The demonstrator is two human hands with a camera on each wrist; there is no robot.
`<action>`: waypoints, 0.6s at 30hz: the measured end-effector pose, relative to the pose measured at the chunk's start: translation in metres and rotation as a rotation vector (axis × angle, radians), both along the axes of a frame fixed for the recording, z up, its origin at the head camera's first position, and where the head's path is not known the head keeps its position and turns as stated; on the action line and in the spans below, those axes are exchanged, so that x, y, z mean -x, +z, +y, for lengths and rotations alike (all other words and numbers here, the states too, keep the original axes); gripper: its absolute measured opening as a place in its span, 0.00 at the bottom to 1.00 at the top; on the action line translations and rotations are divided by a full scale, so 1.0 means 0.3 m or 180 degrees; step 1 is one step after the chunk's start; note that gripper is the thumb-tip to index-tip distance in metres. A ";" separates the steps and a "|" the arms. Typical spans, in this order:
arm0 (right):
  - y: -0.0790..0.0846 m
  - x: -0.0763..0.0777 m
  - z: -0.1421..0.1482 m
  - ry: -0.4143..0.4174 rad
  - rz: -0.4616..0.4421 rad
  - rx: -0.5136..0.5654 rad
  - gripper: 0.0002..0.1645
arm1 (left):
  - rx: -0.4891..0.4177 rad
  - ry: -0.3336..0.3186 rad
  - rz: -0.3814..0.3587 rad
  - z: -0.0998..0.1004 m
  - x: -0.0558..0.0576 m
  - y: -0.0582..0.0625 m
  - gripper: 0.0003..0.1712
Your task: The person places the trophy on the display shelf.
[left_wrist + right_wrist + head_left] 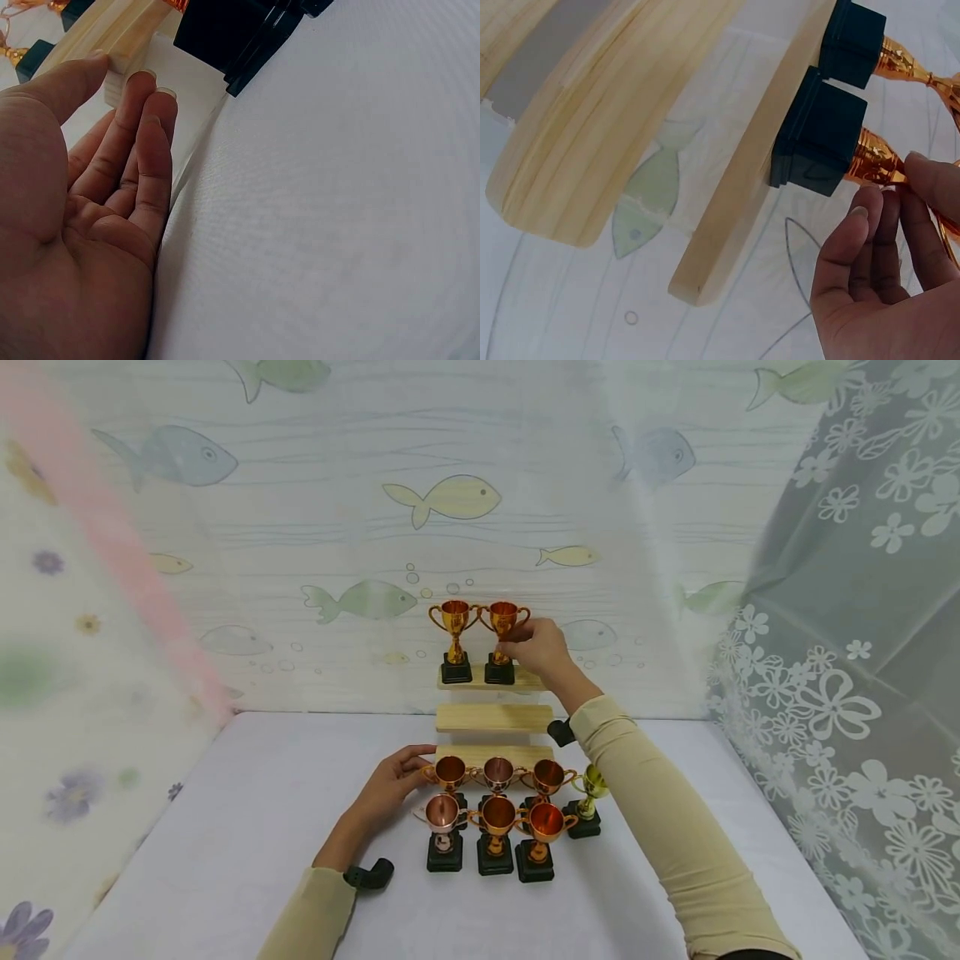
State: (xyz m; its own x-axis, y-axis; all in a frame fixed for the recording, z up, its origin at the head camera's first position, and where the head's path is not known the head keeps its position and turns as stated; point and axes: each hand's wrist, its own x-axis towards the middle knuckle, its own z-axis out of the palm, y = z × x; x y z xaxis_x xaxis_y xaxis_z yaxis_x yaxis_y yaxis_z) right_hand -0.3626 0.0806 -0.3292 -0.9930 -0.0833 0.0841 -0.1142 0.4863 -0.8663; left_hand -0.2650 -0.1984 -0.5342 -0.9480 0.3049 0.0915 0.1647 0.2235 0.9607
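On the top step of a wooden display stand, my right hand pinches the stem of a gold trophy cup between thumb and fingers. In the right wrist view its dark base sits on the top board. A matching gold trophy stands just left of it, handles close together. My left hand is at the left end of the lowest step, its thumb touching the board's end and its fingers loosely bent, holding no trophy.
Before the stand, several trophies in copper, rose and orange tones, such as a front one, crowd in two rows. A yellow-gold trophy stands at their right, near my right sleeve. A white cloth covers the table; a fish-patterned curtain hangs behind.
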 end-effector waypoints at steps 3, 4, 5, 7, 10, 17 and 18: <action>0.000 -0.002 0.005 -0.0001 -0.0006 0.0010 0.12 | -0.0009 -0.0004 -0.0015 0.002 -0.004 0.002 0.26; 0.000 -0.001 0.008 0.0003 -0.0007 0.0012 0.13 | 0.0002 0.0006 -0.0007 0.001 -0.004 0.002 0.26; -0.001 0.000 0.010 0.0010 -0.0015 0.0026 0.13 | 0.0010 0.0012 -0.0003 0.001 -0.003 0.001 0.26; -0.003 0.000 0.014 0.0037 -0.0033 0.0053 0.13 | 0.0022 0.0023 -0.0007 0.001 -0.003 0.001 0.25; -0.006 -0.003 0.021 0.0098 -0.0055 0.0039 0.14 | 0.0041 0.0040 -0.0014 0.000 -0.004 -0.001 0.25; 0.004 -0.038 0.067 0.0236 0.0010 -0.0108 0.16 | 0.0111 0.0077 0.0006 0.003 -0.010 0.007 0.26; 0.007 -0.046 0.081 0.0256 0.0025 -0.0137 0.17 | 0.0108 0.0074 0.0003 0.003 -0.011 0.009 0.26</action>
State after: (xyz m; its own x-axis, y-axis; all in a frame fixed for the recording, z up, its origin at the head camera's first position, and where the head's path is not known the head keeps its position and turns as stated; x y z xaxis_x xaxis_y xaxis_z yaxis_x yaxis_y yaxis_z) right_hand -0.3489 0.1048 -0.3271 -0.9822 -0.1665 0.0865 -0.1611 0.5122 -0.8436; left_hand -0.2617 -0.1974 -0.5316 -0.9548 0.2857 0.0822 0.1598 0.2598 0.9523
